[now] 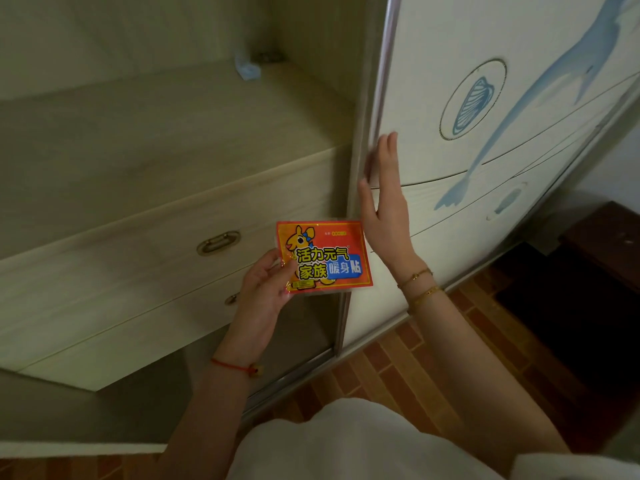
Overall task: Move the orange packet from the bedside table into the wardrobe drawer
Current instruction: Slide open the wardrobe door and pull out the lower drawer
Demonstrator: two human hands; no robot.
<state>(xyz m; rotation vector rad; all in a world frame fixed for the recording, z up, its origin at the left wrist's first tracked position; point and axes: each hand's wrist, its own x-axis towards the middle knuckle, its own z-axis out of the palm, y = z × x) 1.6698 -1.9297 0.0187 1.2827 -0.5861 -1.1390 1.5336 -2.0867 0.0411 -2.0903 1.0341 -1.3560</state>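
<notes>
My left hand (265,289) pinches the left edge of the orange packet (323,258), a flat packet with a yellow cartoon animal and bold lettering. I hold it in the air in front of the wardrobe's drawers. The upper drawer (138,251) is shut, with a brass handle (219,242) left of the packet. A second drawer (121,327) below it is also shut. My right hand (382,206) is flat and open, fingers up, against the metal edge of the sliding wardrobe door (485,109).
The sliding door carries a blue dolphin and shell print. Inside the wardrobe a pale shelf (156,126) holds a small blue object (247,69) at the back. A dark wooden table (602,244) stands right of the door. The floor is brick-patterned (398,368).
</notes>
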